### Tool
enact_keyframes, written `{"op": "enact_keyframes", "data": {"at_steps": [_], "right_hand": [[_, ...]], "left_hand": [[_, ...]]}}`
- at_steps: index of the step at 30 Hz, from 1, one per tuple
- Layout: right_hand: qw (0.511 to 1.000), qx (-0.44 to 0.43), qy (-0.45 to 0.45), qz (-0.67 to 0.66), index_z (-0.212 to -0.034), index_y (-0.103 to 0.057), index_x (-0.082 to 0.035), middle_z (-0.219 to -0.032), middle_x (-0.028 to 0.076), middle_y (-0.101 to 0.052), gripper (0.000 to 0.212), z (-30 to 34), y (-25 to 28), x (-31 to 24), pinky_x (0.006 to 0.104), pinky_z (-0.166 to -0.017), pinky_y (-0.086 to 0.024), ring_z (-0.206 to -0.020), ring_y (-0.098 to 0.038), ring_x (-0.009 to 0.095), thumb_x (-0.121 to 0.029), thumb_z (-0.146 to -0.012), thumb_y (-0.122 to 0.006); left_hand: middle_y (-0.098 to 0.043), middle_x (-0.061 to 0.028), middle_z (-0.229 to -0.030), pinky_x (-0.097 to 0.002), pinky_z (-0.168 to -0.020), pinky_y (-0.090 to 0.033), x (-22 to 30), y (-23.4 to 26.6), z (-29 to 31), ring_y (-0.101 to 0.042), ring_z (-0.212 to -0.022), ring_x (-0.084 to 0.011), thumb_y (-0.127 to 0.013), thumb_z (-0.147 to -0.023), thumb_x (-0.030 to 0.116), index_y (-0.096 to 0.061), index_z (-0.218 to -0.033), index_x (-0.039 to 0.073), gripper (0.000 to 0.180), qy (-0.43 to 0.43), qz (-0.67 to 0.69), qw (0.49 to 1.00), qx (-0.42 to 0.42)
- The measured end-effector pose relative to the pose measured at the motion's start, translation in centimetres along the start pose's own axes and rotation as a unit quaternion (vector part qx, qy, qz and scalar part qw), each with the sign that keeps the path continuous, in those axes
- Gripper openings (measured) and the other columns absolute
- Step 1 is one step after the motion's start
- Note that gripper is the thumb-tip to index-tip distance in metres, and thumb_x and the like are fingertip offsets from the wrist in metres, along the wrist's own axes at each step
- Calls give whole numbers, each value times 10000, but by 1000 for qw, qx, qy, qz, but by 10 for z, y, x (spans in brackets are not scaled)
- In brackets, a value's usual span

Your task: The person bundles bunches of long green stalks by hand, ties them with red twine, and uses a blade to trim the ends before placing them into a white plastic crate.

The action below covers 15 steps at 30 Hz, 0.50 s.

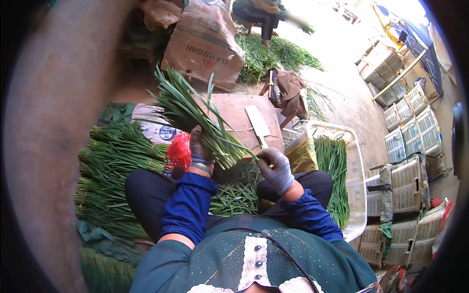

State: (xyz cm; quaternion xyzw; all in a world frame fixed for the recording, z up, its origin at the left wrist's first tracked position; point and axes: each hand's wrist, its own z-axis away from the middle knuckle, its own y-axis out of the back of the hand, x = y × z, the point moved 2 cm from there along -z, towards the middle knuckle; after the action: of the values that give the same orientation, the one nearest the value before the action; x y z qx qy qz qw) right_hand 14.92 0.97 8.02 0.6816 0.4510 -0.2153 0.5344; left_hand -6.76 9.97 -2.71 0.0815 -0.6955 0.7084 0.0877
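Note:
My left hand (197,146), gloved, is wrapped round a loose bunch of garlic chives (190,117), its leaf tips toward the far left and its pale stem ends toward me. At those ends my right hand (276,168), also gloved, pinches a chive stem that reaches out from the bunch. Beyond my right hand a cleaver (257,123) with a broad pale blade lies on a reddish board (229,105). Red plastic twine (179,150) hangs beside my left wrist. Loose chive trimmings (237,198) are heaped between my legs.
Tied chive bundles (117,171) are piled at my left. A white crate (359,180) at my right holds more chives. Stacked plastic crates (405,180) line the far right. Past the board stand a large carton (202,46), a draped stool (290,90) and another person (259,12).

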Motion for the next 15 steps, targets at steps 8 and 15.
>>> {"op": "enact_keyframes", "data": {"at_steps": [8,15], "right_hand": [[941,208,-134,-232,-985,-591,-32,-838,50,-643,74,-4,68,5,228,-572,-538,-641,-652,127,-10,-920,-562],[925,183,-109,-314,-1030,-567,-44,-843,99,-647,115,-127,130,62,371,-555,-608,-711,-718,277,-89,-924,-572]], "left_hand": [[-691,-113,-954,-423,-772,-572,10,17,-9,-672,-859,-278,-634,-882,426,-633,-1108,60,430,-24,2,999,29],[-649,-87,-1123,-391,-929,-525,19,6,-4,-634,-989,-230,-638,-910,331,-605,-1203,68,395,-37,121,987,-98]]}}
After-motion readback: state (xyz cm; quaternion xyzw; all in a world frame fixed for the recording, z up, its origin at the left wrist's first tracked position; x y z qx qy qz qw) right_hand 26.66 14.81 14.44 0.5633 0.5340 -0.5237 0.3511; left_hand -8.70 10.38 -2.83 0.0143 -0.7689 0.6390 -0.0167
